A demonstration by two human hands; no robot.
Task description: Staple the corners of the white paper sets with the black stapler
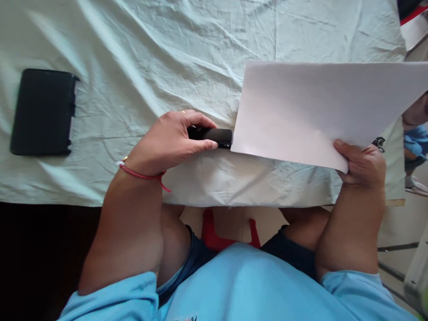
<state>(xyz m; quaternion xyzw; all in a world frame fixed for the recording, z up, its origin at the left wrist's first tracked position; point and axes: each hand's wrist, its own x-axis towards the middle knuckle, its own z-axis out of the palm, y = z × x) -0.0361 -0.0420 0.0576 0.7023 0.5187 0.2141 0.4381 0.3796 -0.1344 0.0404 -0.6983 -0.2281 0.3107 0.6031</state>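
Note:
My left hand (pixel 177 138) is wrapped round a black stapler (pixel 217 136) on the cloth, thumb along the near side and fingers over the far side. The front end of the stapler meets the left edge of a white sheet of paper (pixel 294 107); whether the edge lies between its jaws I cannot tell. My right hand (pixel 363 162) pinches the paper near its lower right, thumb on top and fingers hidden beneath. Just beyond my right fingers shows a small black binder clip (pixel 379 143), partly hidden.
A pale green, wrinkled cloth (pixel 150 53) covers the table. On its left lies a black folding case (pixel 43 111). Below the table edge is a red plastic stool (pixel 214 238). Another person (pixel 414 133) is partly visible at the right edge.

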